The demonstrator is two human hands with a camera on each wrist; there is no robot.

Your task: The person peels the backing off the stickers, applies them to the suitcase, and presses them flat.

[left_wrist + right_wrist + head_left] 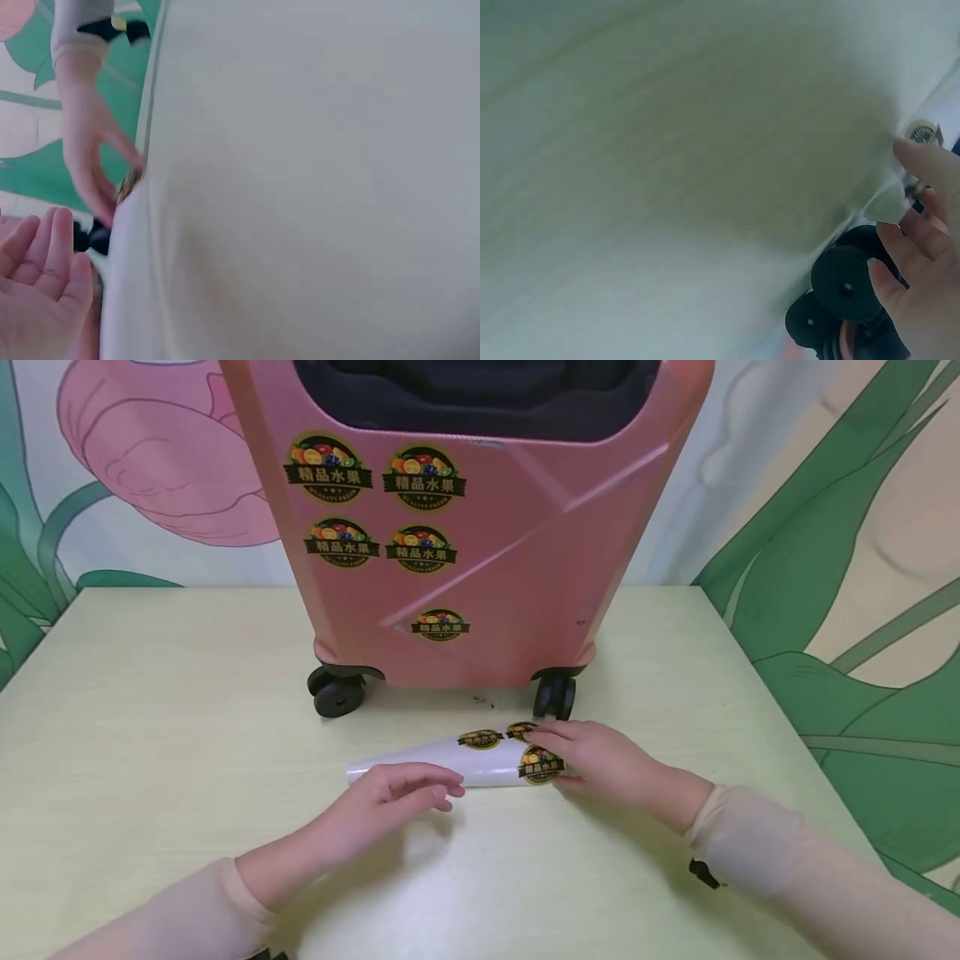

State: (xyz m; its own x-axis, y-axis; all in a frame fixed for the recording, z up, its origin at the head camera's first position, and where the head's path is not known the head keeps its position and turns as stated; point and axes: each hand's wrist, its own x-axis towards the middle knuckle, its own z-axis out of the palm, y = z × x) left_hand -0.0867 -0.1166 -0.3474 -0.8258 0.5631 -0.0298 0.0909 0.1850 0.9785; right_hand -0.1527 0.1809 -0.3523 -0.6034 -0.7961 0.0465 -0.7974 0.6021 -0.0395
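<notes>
sticker sheet (487, 767), white and curved over like a roll, lies on the desk (187, 693) just in front of the pink suitcase (525, 568); three dark fruit stickers (541, 766) show towards its right end, the upper right one partly covered by fingertips; the right hand (607, 764) grips that end, fingers on the far side and thumb on the near side, though what lies beneath the fingertips is hidden; the left hand (393, 797) holds nothing, its fingers loosely bent, and hides part of the sheet's near left side; whether it touches the sheet i cannot tell; the suitcase is cut off at the top, with five similar stickers on its front; in the left wrist view the sheet is only a blurred pale strip and the left hand is cropped; the right wrist view is dim, the sheet barely made out near black wheels (846, 285); both sleeves (772, 852) run out of frame.
</notes>
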